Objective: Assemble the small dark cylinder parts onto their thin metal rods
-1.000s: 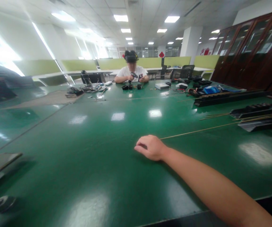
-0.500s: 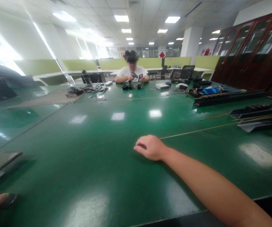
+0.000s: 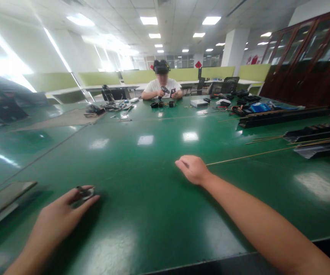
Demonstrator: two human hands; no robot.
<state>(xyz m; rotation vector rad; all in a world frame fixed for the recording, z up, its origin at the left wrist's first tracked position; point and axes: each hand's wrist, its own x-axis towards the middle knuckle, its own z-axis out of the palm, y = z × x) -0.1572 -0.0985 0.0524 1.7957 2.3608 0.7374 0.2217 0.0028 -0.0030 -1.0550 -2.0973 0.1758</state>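
My left hand (image 3: 64, 210) is at the lower left, low over the green table (image 3: 142, 198). Its thumb and fingers grip a small round dark-and-silver piece (image 3: 87, 193), too blurred to name exactly. Further right, my right hand (image 3: 192, 168) rests on the tabletop with its fingers curled closed. A thin brass-coloured rod (image 3: 247, 156) runs from this hand toward the right; its near end is hidden in or behind the hand.
Black channel-shaped trays (image 3: 319, 147) with more thin rods lie at the right. A flat panel (image 3: 7, 200) is at the left edge. Across the table sits a person (image 3: 161, 86) holding a power drill (image 3: 165, 90). Tools and parts lie along the far side.
My left hand has come in from the lower-left corner toward the middle, carrying the round piece. My right hand has shifted slightly right and away, still closed.
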